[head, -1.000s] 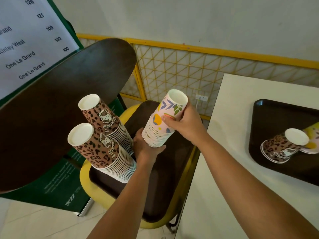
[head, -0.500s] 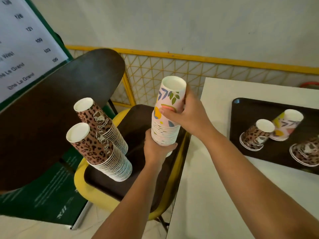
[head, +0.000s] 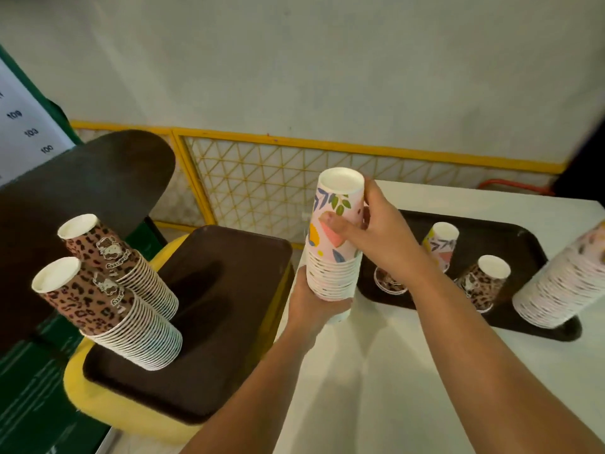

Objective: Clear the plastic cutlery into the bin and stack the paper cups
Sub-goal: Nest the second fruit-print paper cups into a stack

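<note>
Floral cup stack (head: 334,257) cradled underneath by left hand (head: 314,306), top cup gripped by right hand (head: 383,234). Judged light, crushable, prone to buckling; best supported at base and top.

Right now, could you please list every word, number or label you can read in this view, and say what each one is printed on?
"109" on the white sign at the far left.
"103" on the same sign, below it.
"100" on the same sign, lowest.
Script lettering under the cartoon figure on the two leopard-print cup stacks: too small and tilted to read.
The floral cup stack shows only patterns, no text.
</note>
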The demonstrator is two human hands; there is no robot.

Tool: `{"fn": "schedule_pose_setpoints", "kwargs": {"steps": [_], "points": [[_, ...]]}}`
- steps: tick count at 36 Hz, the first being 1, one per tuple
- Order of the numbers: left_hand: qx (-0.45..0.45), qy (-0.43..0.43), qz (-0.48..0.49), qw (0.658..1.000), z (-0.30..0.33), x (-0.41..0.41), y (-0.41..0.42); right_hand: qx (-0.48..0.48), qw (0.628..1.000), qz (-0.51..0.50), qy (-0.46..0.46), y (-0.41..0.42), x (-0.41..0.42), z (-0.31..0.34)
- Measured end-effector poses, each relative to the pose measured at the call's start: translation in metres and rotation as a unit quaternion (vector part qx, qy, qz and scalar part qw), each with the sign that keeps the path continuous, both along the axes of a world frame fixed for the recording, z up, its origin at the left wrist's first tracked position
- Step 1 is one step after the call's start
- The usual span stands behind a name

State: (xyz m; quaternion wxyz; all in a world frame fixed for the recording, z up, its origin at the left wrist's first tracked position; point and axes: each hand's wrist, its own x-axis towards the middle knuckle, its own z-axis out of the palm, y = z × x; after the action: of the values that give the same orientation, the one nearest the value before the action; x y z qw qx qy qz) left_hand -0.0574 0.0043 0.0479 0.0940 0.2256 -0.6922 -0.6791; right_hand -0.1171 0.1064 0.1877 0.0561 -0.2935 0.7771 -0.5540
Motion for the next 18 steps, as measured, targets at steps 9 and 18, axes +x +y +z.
{"fn": "schedule_pose_setpoints", "kwargs": {"steps": [9,18], "points": [[-0.001,0.010,-0.063,0.998,-0.009,-0.042,0.075,0.010,0.999,-0.038,0.011,0.083,-0.038,-0.001],[0.020,0.000,-0.107,0.994,-0.023,-0.056,0.109,-0.024,0.999,-0.045,0.002,0.123,-0.059,-0.011]]}}
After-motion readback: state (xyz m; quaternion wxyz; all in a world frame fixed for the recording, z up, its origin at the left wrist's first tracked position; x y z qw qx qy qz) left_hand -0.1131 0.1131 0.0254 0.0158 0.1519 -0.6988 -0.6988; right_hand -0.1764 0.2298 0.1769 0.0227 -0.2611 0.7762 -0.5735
